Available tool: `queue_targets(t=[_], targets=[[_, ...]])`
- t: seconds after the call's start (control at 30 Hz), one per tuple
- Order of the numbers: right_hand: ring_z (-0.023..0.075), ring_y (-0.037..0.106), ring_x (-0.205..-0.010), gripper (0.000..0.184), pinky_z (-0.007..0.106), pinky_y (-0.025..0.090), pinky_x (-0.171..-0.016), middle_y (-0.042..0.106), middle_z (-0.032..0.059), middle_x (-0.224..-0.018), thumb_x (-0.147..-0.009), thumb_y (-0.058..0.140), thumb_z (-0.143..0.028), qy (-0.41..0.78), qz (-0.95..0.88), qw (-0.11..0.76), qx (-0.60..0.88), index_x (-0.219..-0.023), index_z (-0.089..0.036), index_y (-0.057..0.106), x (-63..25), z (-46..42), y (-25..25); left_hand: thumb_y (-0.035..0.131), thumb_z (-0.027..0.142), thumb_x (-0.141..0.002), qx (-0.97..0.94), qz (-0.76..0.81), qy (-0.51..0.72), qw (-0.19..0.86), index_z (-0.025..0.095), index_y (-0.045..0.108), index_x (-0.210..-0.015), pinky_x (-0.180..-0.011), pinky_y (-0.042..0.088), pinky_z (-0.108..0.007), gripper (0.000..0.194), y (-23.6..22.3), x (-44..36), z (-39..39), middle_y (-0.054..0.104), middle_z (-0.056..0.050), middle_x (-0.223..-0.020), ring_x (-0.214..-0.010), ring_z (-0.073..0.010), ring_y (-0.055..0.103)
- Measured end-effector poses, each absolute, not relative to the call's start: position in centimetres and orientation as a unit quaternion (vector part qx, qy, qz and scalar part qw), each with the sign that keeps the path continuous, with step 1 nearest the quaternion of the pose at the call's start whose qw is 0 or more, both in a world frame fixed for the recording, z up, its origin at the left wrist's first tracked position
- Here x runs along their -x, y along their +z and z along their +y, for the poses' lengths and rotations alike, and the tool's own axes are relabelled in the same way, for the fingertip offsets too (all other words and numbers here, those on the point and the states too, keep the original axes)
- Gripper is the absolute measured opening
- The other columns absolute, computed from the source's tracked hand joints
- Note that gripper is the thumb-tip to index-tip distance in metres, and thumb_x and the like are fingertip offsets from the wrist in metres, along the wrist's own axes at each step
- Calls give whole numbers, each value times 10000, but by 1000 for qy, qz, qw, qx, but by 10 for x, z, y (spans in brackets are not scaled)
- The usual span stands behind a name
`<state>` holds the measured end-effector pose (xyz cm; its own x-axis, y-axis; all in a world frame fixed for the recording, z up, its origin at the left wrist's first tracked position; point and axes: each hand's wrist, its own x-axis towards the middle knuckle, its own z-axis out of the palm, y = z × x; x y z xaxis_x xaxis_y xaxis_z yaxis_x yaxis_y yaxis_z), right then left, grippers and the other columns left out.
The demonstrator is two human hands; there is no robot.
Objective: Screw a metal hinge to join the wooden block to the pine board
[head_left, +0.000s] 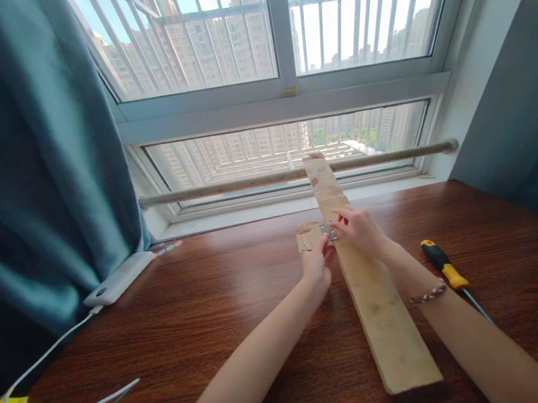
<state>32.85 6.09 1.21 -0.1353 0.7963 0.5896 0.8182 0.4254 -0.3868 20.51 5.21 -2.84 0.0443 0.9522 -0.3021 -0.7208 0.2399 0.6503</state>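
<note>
Currently working at a small metal hinge (328, 232) with both hands. Left hand (315, 266): thumb tip up against the hinge's near side, other fingers curled in close to it by the plank edge — cannot tell if pinching firmly or just steadying. Right hand (358, 228): bent fingers at the hinge's right side, partly spread, palm over the wood; cannot tell if holding anything small between the fingertips.

Hinge placement: looks flat, spanning the seam, one leaf over a short board (307, 239), the other over a long plank (382, 299). Short board on the plank's left side, jutting out left; cannot confirm contact along the hidden part of the seam. Plank lying lengthwise on a dark wood tabletop (199, 272), far end reaching past the back edge, overlapping the window rail (246, 182) in view.

Status, as judged: pieces laid out, hinge lined up across both — positioning looks about done. Fastening unconfirmed on either leaf; holes too small to read. Screwdriver (444, 264) lying loose right of the right forearm, in neither hand, so no driving at this instant.

Further out, at left: white power bank (119, 279) with cable (61, 338), beside a blue curtain (26, 130).
</note>
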Motion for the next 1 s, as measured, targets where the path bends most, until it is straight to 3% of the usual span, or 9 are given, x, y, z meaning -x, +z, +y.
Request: queue_targets(t=[0.13, 0.23, 0.37, 0.5, 0.6, 0.7, 0.83, 0.9, 1.0], targets=[[158, 591, -675, 230, 260, 435, -654, 646, 46, -778, -813, 544, -307, -35, -688, 382, 616, -962, -155, 631, -376, 38, 39, 648, 50, -672, -159, 358, 594, 703, 129, 585, -825, -464, 425, -173, 183, -27, -205, 52, 634, -14, -715, -493, -69, 553], [196, 610, -711, 226, 284, 428, -660, 657, 67, -757, -782, 553, -344, -63, -640, 260, 721, -868, -162, 653, -431, 16, 28, 670, 58, -661, -153, 358, 594, 703, 129, 581, -817, -452, 416, -162, 193, -29, -205, 53, 635, -16, -706, -469, -59, 541], [260, 619, -719, 313, 313, 423, -613, 650, 131, -750, -705, 602, -442, -14, -587, 87, 805, -750, -134, 633, -489, -12, -28, 672, 56, -662, -149, 359, 591, 707, 118, 580, -800, -476, 438, -161, 178, -30, -205, 54, 640, -24, -694, -486, -65, 556], [280, 624, -728, 315, 323, 435, -612, 645, 137, -726, -661, 628, -459, 32, -565, 62, 822, -677, -146, 601, -508, -32, -71, 638, 31, -682, -153, 353, 594, 707, 121, 589, -822, -492, 447, -163, 174, -28, -206, 54, 647, -26, -700, -517, -75, 573], [280, 619, -716, 232, 321, 438, -608, 641, 126, -683, -648, 645, -375, 47, -560, 81, 823, -599, -157, 584, -508, -37, -70, 638, 30, -676, -154, 354, 596, 704, 137, 596, -833, -480, 440, -170, 194, -26, -205, 53, 651, -14, -722, -515, -76, 569], [262, 605, -646, 243, 320, 443, -569, 621, 105, -596, -652, 647, -362, 115, -533, 176, 820, -539, -156, 581, -503, -31, -43, 638, 32, -673, -151, 359, 595, 703, 131, 599, -810, -505, 449, -173, 174, -26, -205, 52, 651, -13, -721, -526, -75, 572], [170, 596, -572, 234, 253, 478, -485, 645, 89, -653, -682, 648, -355, 307, -410, 571, 642, -665, -127, 600, -483, -11, 13, 649, 45, -668, -163, 372, 590, 698, 124, 598, -820, -514, 441, -167, 179, -29, -205, 53, 653, -23, -738, -535, -72, 575], [136, 586, -533, 223, 230, 492, -447, 655, 82, -695, -694, 658, -333, 358, -356, 709, 492, -708, -128, 570, -463, 2, 37, 657, 56, -663, -174, 377, 588, 694, 129, 595, -848, -507, 429, -163, 208, -31, -204, 55, 654, -24, -751, -538, -71, 576], [166, 645, -668, 194, 294, 562, -605, 659, 74, -759, -722, 664, -267, 350, -337, 800, 351, -769, -145, 520, -428, 21, 60, 671, 83, -657, -185, 384, 584, 691, 134, 592, -849, -496, 414, -160, 214, -34, -204, 56, 652, -20, -750, -529, -66, 568]])
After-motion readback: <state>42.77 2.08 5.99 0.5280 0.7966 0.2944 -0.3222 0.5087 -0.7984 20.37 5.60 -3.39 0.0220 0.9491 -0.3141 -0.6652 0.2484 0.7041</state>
